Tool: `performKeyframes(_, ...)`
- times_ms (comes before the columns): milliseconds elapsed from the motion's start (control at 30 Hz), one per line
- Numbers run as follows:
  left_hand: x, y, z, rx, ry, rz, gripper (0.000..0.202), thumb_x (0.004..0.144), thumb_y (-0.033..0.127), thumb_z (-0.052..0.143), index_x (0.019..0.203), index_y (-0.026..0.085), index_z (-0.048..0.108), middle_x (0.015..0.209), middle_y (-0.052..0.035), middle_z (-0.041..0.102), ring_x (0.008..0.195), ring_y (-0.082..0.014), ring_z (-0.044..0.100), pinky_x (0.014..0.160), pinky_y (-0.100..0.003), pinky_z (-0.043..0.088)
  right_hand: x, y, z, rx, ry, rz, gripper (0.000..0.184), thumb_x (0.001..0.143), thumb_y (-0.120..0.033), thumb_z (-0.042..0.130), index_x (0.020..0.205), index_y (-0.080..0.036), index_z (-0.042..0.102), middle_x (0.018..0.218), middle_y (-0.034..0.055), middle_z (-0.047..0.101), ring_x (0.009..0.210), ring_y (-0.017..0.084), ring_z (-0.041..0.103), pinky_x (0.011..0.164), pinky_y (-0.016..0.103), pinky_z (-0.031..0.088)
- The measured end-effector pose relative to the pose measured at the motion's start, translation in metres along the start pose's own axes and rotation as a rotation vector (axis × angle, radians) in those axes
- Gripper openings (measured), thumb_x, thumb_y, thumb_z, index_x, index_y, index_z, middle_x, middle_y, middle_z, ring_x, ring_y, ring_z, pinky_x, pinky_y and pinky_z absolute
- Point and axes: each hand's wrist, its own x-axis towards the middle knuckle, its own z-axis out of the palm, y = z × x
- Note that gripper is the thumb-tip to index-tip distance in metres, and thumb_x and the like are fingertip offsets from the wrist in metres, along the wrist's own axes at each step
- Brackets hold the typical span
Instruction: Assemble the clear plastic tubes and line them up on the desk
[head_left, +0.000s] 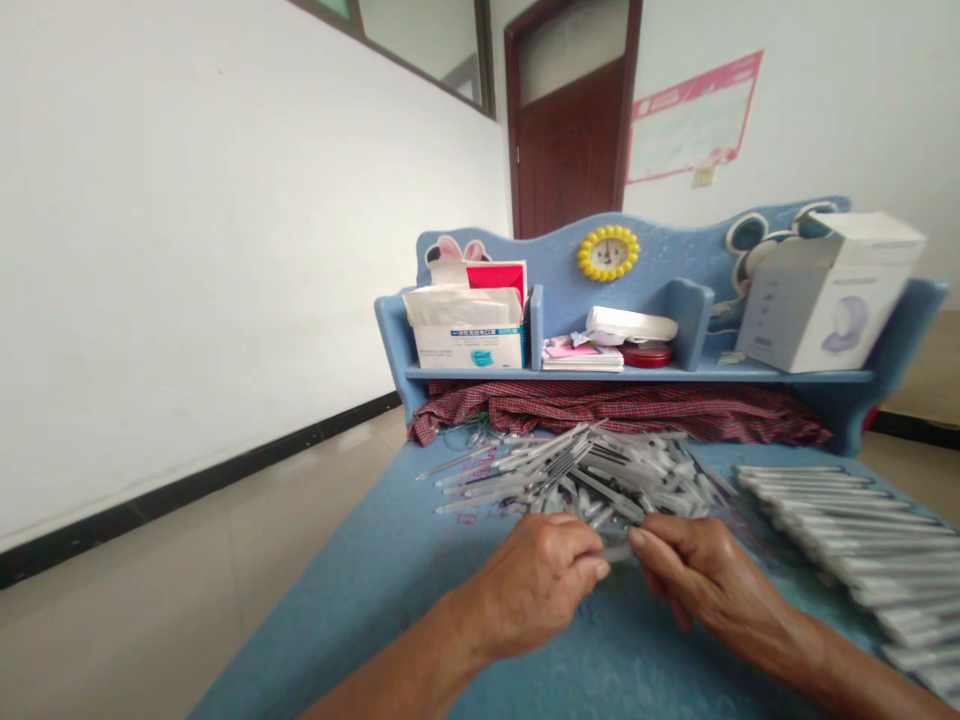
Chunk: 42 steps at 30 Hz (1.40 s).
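My left hand and my right hand meet low over the blue desk, both closed. Between their fingertips stretches a whitish, translucent pen, pinched at each end; most of it is hidden by the fingers. Just behind the hands lies a loose heap of similar slim pens, whitish and clear with dark cores, pointing various ways. To the right of my right hand, many more pens lie side by side in a neat stacked row.
A blue shelf borders the desk's back. It carries a mask box, a stack of papers, a red round tin and a white carton. Plaid cloth is bunched beneath it.
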Motion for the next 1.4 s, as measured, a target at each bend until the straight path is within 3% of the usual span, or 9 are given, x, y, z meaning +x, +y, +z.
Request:
performKeyframes(200,-0.001,-0.004,0.014,0.07,0.193,0.048,0.011,0.08,0.016,0.053,0.071,0.014,0.059,0.065,-0.0014,0.056,0.064,-0.0128,0.052,0.058,-0.022,0.04,0.004,0.002,0.007,0.288,-0.114,0.295,0.05,0.084,-0.059,0.032,0.06,-0.017,0.044,0.044,-0.0016,0.053,0.026,0.008,0.045,0.027,0.016,0.023)
performKeyframes(500,-0.003,0.0,0.025,0.375,0.299,0.117,0.019,0.084,0.014,0.043,0.068,0.015,0.053,0.066,-0.0033,0.055,0.064,-0.0158,0.05,0.059,-0.028,0.039,0.005,-0.006,0.005,0.417,-0.134,0.434,0.047,0.085,-0.054,0.03,0.057,-0.018,0.04,0.038,-0.0015,0.052,0.019,0.007,0.038,0.024,0.017,0.015)
performKeyframes(667,0.0,0.0,0.014,0.128,0.181,-0.078,0.015,0.08,0.028,0.055,0.087,0.015,0.057,0.078,-0.0036,0.06,0.073,-0.0159,0.054,0.065,-0.026,0.042,0.006,-0.006,0.0,0.206,-0.023,0.246,0.046,0.085,-0.054,0.034,0.058,-0.018,0.044,0.043,-0.0032,0.048,0.028,0.008,0.044,0.03,0.018,0.025)
performKeyframes(800,0.003,-0.002,-0.001,-0.021,-0.058,-0.11,0.029,0.089,0.025,0.038,0.066,0.015,0.055,0.061,0.0011,0.055,0.059,-0.0105,0.051,0.056,-0.021,0.037,0.004,-0.002,-0.007,-0.098,0.097,-0.071,0.043,0.087,-0.046,0.035,0.058,-0.018,0.046,0.047,-0.003,0.042,0.042,0.008,0.043,0.044,0.021,0.033)
performKeyframes(867,0.004,-0.004,-0.003,-0.062,-0.098,-0.099,0.029,0.087,0.022,0.041,0.063,0.015,0.054,0.057,0.0025,0.052,0.056,-0.009,0.049,0.053,-0.019,0.035,0.003,0.0,-0.008,-0.149,0.089,-0.115,0.043,0.088,-0.045,0.035,0.057,-0.018,0.045,0.047,-0.0025,0.042,0.043,0.009,0.042,0.045,0.022,0.033)
performKeyframes(1100,-0.001,-0.008,0.017,0.186,0.152,0.042,0.015,0.082,0.018,0.049,0.071,0.015,0.058,0.065,-0.0024,0.056,0.065,-0.0145,0.051,0.06,-0.024,0.038,0.007,-0.001,0.002,0.269,-0.131,0.338,0.049,0.086,-0.056,0.027,0.057,-0.019,0.041,0.041,-0.0016,0.051,0.024,0.008,0.041,0.027,0.019,0.021)
performKeyframes(1167,-0.001,-0.007,0.018,0.212,0.168,0.011,0.013,0.082,0.019,0.05,0.073,0.015,0.058,0.067,-0.0027,0.056,0.066,-0.0153,0.052,0.061,-0.025,0.038,0.008,-0.003,0.001,0.29,-0.137,0.381,0.048,0.086,-0.056,0.027,0.058,-0.019,0.04,0.04,-0.0015,0.051,0.023,0.009,0.04,0.027,0.019,0.02)
performKeyframes(1267,0.001,-0.005,0.01,0.056,0.074,-0.109,0.013,0.082,0.026,0.052,0.075,0.016,0.057,0.067,0.0007,0.056,0.065,-0.0132,0.052,0.059,-0.022,0.038,0.006,-0.005,-0.004,0.085,-0.002,0.189,0.046,0.086,-0.052,0.031,0.057,-0.018,0.044,0.044,-0.0019,0.048,0.032,0.009,0.044,0.034,0.02,0.027)
performKeyframes(1400,0.003,-0.006,-0.006,-0.201,-0.164,-0.188,0.03,0.089,0.027,0.037,0.069,0.015,0.056,0.06,0.0026,0.054,0.057,-0.0096,0.051,0.054,-0.019,0.037,0.001,-0.004,-0.01,-0.231,0.133,-0.14,0.041,0.088,-0.043,0.033,0.058,-0.018,0.047,0.049,-0.0014,0.044,0.046,0.01,0.044,0.047,0.023,0.032)
